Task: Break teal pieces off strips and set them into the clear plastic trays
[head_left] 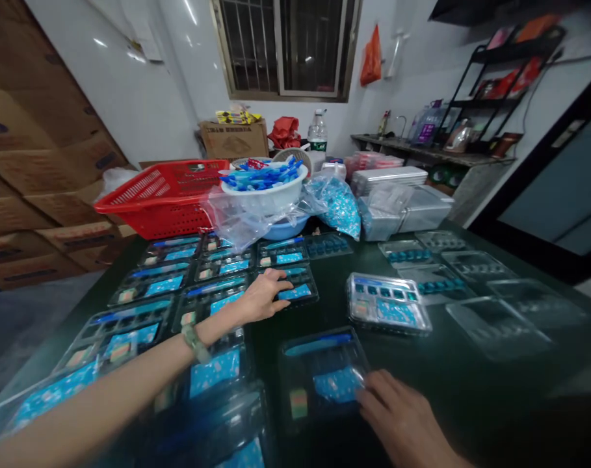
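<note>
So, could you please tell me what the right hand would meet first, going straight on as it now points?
Probably the blue packet in the clear tray that the right hand seems to touch; depth is unclear.

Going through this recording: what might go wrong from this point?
The right hand is at the edge of the near tray; a bump there might shift its pen.

The left arm reaches over closely set trays, so the wrist or bracelet could catch one.

Pens are heaped above the rim of the white bowl; a knock might spill some.
</note>
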{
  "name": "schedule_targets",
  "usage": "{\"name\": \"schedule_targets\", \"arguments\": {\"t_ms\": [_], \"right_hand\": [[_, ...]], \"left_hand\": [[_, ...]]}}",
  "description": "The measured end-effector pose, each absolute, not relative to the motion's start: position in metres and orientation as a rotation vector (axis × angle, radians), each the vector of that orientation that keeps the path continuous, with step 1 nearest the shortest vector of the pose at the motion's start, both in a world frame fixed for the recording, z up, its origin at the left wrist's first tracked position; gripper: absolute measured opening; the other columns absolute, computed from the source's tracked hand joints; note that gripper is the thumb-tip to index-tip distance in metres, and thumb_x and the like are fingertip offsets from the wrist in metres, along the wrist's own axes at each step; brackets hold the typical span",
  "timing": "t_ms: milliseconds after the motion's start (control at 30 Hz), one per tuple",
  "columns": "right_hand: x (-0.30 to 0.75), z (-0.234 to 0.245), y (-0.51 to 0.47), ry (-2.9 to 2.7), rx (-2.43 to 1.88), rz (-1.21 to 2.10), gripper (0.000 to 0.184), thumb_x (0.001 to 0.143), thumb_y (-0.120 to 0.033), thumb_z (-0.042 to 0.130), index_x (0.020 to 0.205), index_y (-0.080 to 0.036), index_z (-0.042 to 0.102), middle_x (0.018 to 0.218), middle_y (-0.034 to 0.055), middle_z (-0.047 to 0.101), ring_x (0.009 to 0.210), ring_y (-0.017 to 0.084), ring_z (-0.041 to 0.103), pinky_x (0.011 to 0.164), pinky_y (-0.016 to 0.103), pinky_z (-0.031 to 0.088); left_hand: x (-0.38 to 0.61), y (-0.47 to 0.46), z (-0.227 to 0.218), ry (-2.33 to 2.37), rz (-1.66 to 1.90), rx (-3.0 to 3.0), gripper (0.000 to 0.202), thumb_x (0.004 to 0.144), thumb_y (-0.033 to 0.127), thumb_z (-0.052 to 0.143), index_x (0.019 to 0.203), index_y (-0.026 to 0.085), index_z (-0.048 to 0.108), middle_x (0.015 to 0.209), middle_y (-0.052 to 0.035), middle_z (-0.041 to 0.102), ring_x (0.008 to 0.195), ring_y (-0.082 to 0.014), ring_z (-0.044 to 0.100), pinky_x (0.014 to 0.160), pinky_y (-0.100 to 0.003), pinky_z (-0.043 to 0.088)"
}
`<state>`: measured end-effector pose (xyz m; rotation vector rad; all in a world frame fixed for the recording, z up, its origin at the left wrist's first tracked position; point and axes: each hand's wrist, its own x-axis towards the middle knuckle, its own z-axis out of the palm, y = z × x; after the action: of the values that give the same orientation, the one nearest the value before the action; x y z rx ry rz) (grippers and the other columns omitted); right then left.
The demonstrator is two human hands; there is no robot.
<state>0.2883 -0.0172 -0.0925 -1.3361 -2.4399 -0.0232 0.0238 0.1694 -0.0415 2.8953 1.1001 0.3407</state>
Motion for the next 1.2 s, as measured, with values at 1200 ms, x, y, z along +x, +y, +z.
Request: {"name": "schedule_targets", "arguments": {"t_ms": [1200], "right_hand": [[0.333, -0.004, 0.208, -2.347, -1.644, -0.242, 0.020, 0.083, -0.020, 0.044, 0.095, -0.019, 0.060, 0.096, 0.0050, 0.062, 0.088, 0.016, 0.056, 0.073, 0.025, 0.041]], "left_hand": [[0.048, 0.111, -0.015, 0.983, 0.568, 2.485, 0.018, 0.084, 0.021, 0.041, 0.094, 0.020, 0.055, 0.098, -0.0062, 0.053, 0.089, -0.0162, 0.052, 0.077, -0.029, 0.043]]}}
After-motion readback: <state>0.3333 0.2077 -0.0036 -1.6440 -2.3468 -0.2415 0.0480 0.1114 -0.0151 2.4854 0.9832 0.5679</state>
